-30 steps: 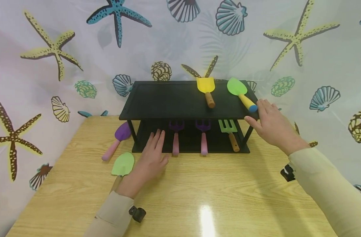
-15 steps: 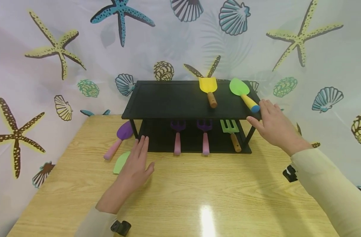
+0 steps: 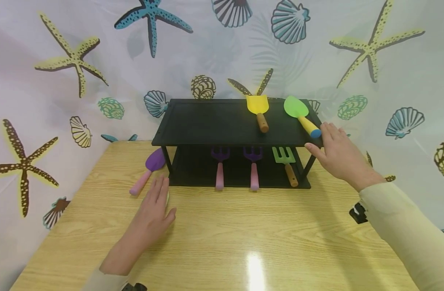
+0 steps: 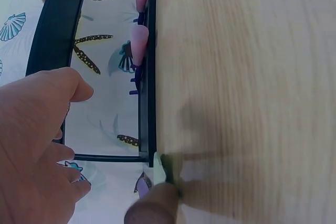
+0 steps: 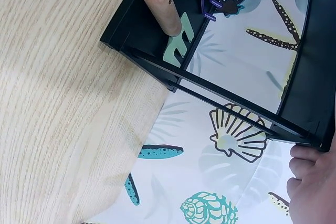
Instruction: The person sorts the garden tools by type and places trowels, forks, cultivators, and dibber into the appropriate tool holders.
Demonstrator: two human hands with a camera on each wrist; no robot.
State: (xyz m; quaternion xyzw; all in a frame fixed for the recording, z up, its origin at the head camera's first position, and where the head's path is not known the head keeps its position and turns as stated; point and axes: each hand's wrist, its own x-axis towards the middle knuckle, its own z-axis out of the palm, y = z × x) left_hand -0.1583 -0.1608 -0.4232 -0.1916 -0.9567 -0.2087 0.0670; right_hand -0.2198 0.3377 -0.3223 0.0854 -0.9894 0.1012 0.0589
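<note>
In the head view, my left hand [image 3: 149,216] is over a green trowel, covering nearly all of it. The left wrist view shows this trowel's brown handle [image 4: 152,205] and a sliver of its pale green blade [image 4: 159,169], apart from the hand [image 4: 37,140]. The left fingers are extended and hold nothing. At the right end of the black two-tier rack [image 3: 207,121], my right hand [image 3: 343,155] grips the top shelf's corner, thumb at the front edge and fingers bent over the side. On that shelf lie a yellow shovel [image 3: 257,105] and a green trowel [image 3: 296,108] with a yellow handle.
Two purple hand forks with pink handles [image 3: 220,176] [image 3: 254,176] and a green fork [image 3: 284,155] with a brown handle lie on the lower shelf. A purple trowel [image 3: 155,161] lies on the wooden table [image 3: 222,234], left of the rack. Behind hangs a shell-print cloth [image 3: 207,48].
My left hand has drawn back from the lower shelf's front, moving left and toward me until it covers the green trowel. My right hand stays on the rack's corner.
</note>
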